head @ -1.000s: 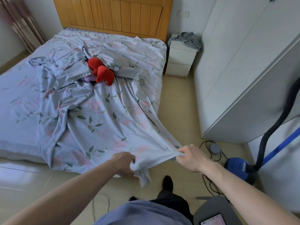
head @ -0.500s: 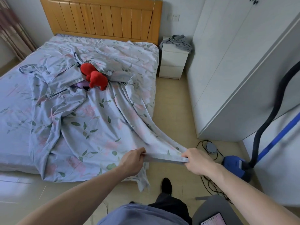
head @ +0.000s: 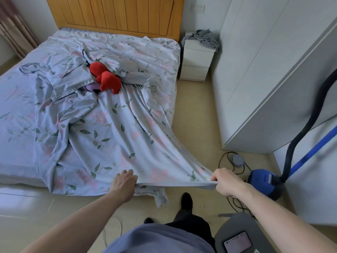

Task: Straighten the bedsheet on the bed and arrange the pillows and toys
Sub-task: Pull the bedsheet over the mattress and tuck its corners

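Person stands at the foot corner of the bed (head: 21, 172), both arms out. The left hand (head: 124, 181) grips the near hem of the floral bedsheet (head: 113, 143), fingers curled over the edge. The right hand (head: 225, 181) pinches the same hem further right, thumb and fingers closed on the cloth, out past the mattress corner and above the floor. The hem runs taut between the two hands; a loose corner hangs below it. The sheet lies rumpled across the mattress, with folds fanning toward the right hand. A red plush toy (head: 106, 79) sits mid-bed among bunched fabric, a purple toy (head: 92, 87) partly hidden beside it. A white nightstand (head: 197, 63) stands by the wooden headboard (head: 116, 15); a blue vacuum (head: 264, 181) rests on the floor at right.
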Demonstrator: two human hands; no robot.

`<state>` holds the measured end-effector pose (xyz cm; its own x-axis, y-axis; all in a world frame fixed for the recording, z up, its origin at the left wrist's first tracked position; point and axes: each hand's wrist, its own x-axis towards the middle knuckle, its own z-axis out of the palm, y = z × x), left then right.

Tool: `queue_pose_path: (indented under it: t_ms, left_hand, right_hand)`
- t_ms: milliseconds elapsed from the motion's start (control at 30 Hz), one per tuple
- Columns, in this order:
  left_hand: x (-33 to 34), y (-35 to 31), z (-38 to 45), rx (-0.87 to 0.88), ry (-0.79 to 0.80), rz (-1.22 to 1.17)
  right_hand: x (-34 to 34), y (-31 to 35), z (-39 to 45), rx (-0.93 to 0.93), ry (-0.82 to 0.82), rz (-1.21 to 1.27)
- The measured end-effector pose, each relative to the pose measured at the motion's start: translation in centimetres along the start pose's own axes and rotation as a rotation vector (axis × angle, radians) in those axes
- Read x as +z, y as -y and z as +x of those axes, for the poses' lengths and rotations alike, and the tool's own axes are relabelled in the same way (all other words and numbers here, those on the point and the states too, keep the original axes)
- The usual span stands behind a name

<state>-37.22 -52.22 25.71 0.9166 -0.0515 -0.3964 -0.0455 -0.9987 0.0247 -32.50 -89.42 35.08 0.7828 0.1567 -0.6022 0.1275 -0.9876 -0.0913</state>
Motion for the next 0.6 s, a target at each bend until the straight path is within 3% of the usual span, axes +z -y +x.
queue_pose_path:
  t_ms: [200, 300, 367, 533, 600]
  left_hand:
    - [-0.9, 1.4, 0.3, -0.105, -0.042, -0.256]
    - [-2.0, 0.1, 0.4, -0.075, -0.093, -0.370]
    - [-2.8, -1.1, 0.2, -0.030, -0.115, -0.425]
    - [-4.0, -3.6, -0.2, 0.100, -0.123, -0.507]
    - [-4.4, -3.9, -0.4, 0.127, -0.126, -0.534]
  right_hand:
    - [0.5, -1.2, 0.4, 0.062, -0.003, -0.053]
    - [1.6, -1.2, 0.6, 0.138, 0.051, -0.158]
    - [3.4, 0.5, 1.8, 0.083, 0.053, -0.159]
    - [6.2, 11.3, 5.0, -0.145, 0.014, 0.308]
    - [7.0, 14.2, 5.9, -0.185, -0.006, 0.302]
